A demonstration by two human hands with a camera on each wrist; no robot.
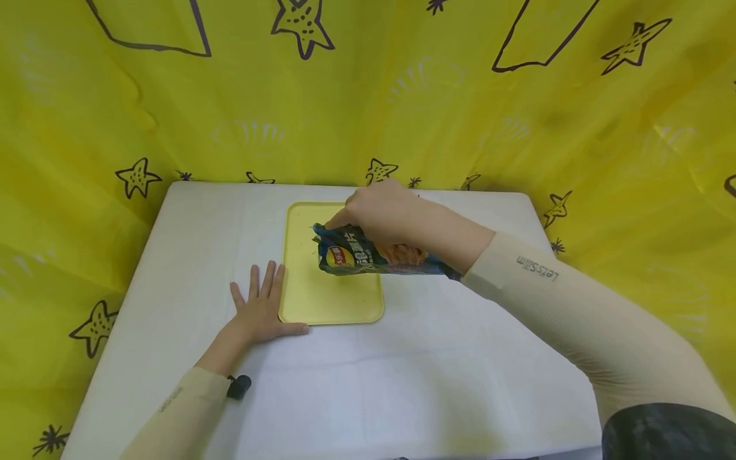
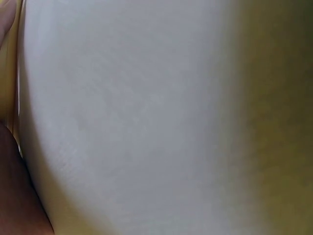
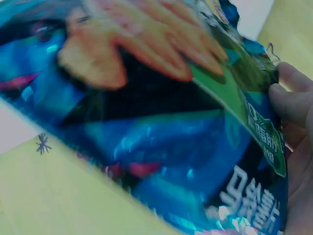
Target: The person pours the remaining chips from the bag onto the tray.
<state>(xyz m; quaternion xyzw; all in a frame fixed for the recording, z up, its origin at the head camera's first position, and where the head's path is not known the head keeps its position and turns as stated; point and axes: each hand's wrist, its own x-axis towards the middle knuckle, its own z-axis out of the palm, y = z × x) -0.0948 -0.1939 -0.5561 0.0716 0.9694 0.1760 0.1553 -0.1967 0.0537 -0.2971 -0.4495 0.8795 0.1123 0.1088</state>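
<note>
A dark blue bag of chips (image 1: 368, 255) is held on its side above the yellow tray (image 1: 310, 300) by my right hand (image 1: 382, 211). The right wrist view shows the shiny chip bag (image 3: 161, 137) from close up, with the thumb and fingers (image 3: 293, 105) gripping its edge. The bag's left end hangs over the tray and its other end passes under my right forearm. My left hand (image 1: 261, 313) lies flat with spread fingers against the tray's left front corner. In the left wrist view only bits of that hand show at the left edge.
The tray lies on a white-covered table (image 1: 460, 383). A yellow curtain (image 1: 356, 96) with drawn stars hangs behind the table and along both sides. A small black device (image 1: 238, 387) sits on my left wrist.
</note>
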